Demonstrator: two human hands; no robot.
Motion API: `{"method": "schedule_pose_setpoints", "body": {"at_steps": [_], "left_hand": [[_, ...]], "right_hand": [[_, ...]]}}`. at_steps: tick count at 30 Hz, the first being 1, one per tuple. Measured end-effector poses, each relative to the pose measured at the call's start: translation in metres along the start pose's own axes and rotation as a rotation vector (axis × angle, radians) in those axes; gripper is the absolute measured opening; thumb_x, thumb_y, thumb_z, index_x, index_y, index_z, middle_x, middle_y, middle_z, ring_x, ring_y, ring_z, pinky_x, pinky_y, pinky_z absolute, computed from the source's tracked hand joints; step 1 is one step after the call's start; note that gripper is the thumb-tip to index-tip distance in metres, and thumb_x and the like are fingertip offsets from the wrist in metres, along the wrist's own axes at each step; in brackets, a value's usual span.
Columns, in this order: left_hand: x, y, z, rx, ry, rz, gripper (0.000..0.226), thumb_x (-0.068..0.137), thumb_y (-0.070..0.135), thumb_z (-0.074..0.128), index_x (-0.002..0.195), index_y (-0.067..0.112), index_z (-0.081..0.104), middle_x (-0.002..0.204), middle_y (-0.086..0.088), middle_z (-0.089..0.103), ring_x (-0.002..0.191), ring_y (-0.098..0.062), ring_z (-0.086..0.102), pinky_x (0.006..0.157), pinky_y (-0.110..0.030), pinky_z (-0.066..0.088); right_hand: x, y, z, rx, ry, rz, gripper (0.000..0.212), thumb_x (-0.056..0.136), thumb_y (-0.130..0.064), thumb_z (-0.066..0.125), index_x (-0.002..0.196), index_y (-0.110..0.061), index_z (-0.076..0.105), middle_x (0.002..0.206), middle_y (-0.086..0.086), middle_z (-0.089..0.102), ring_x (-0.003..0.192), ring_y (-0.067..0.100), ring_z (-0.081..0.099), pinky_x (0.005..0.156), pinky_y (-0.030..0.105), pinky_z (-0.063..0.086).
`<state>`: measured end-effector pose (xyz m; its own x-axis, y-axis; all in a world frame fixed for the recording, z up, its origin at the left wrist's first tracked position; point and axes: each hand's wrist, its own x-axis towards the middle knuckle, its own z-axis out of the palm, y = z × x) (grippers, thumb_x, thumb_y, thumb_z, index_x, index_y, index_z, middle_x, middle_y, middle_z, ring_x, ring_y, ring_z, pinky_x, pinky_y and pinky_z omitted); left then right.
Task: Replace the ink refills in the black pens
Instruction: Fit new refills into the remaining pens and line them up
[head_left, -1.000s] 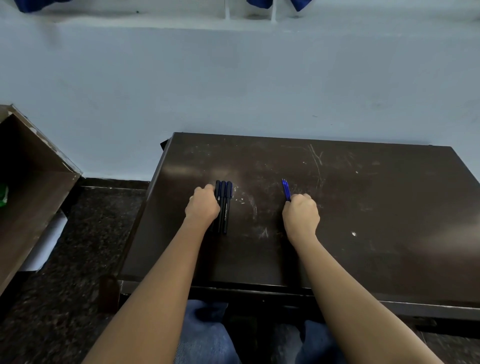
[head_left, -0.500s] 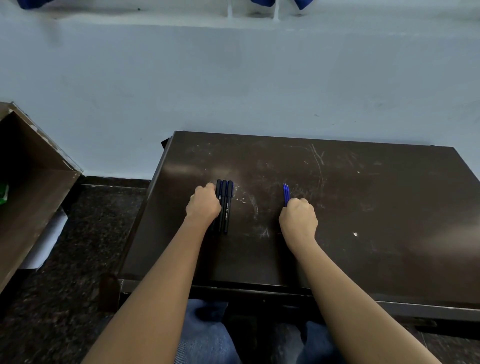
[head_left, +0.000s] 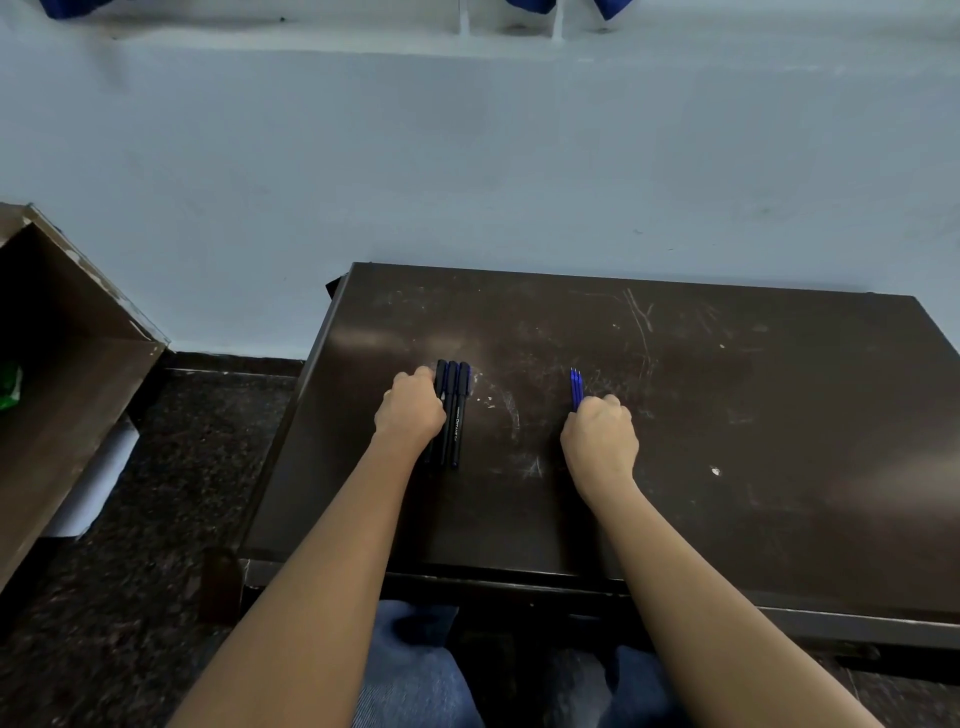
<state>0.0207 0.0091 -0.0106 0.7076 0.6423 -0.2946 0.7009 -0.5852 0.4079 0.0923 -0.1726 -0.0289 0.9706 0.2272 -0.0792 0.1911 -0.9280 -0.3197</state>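
Three black pens (head_left: 453, 410) lie side by side on the dark desk (head_left: 727, 415), pointing away from me. My left hand (head_left: 410, 413) rests curled at their left side, fingers closed over the leftmost pen, whose lower end shows under my wrist. A small bunch of blue ink refills (head_left: 575, 385) lies further right. My right hand (head_left: 600, 439) is closed over their near part, so only the far tips stick out past my knuckles. Both hands rest on the desk top.
The scratched desk stands against a pale blue wall (head_left: 467, 182). An open brown cabinet (head_left: 67, 374) stands to the left over a dark speckled floor (head_left: 156, 519), with a white sheet (head_left: 93, 478) beside it. My knees in blue jeans (head_left: 415, 675) sit under the desk's front edge.
Almost nothing differs. My right hand has shifted very slightly on the refills; the left hand and the pens stay where they were.
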Motion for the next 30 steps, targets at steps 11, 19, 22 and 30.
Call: {"method": "schedule_pose_setpoints", "body": {"at_steps": [11, 19, 22, 30], "left_hand": [[0.0006, 0.0003, -0.0001, 0.006, -0.007, 0.005, 0.040, 0.093, 0.014, 0.050, 0.133, 0.013, 0.047, 0.127, -0.015, 0.047, 0.112, -0.033, 0.052, 0.091, -0.040, 0.045], [0.0017, -0.0011, 0.0006, -0.008, -0.007, 0.013, 0.039, 0.093, 0.015, 0.050, 0.132, 0.012, 0.047, 0.127, -0.016, 0.048, 0.112, -0.033, 0.053, 0.091, -0.041, 0.045], [0.0028, -0.0016, 0.0008, -0.014, 0.002, 0.010, 0.040, 0.093, 0.015, 0.049, 0.133, 0.013, 0.046, 0.127, -0.016, 0.047, 0.114, -0.033, 0.052, 0.093, -0.041, 0.044], [0.0034, -0.0043, -0.0027, -0.021, 0.020, 0.008, 0.038, 0.094, 0.017, 0.049, 0.131, 0.011, 0.046, 0.128, -0.016, 0.048, 0.115, -0.033, 0.051, 0.092, -0.041, 0.043]], "right_hand": [[0.0010, -0.0025, -0.0042, -0.006, -0.030, -0.002, 0.023, 0.094, -0.006, 0.046, 0.108, 0.003, 0.061, 0.114, 0.016, 0.055, 0.107, 0.031, 0.051, 0.076, 0.038, 0.046], [-0.0007, -0.0039, -0.0050, -0.007, -0.022, 0.003, 0.023, 0.094, -0.005, 0.043, 0.107, 0.003, 0.061, 0.114, 0.017, 0.055, 0.107, 0.032, 0.050, 0.075, 0.038, 0.046], [-0.0004, -0.0037, -0.0053, -0.002, -0.016, 0.009, 0.024, 0.094, -0.006, 0.043, 0.107, 0.004, 0.061, 0.114, 0.017, 0.054, 0.107, 0.032, 0.050, 0.075, 0.039, 0.046], [0.0036, -0.0003, -0.0028, 0.004, 0.072, -0.017, 0.022, 0.093, -0.006, 0.043, 0.097, 0.005, 0.061, 0.106, 0.017, 0.055, 0.101, 0.032, 0.051, 0.064, 0.034, 0.038]]}}
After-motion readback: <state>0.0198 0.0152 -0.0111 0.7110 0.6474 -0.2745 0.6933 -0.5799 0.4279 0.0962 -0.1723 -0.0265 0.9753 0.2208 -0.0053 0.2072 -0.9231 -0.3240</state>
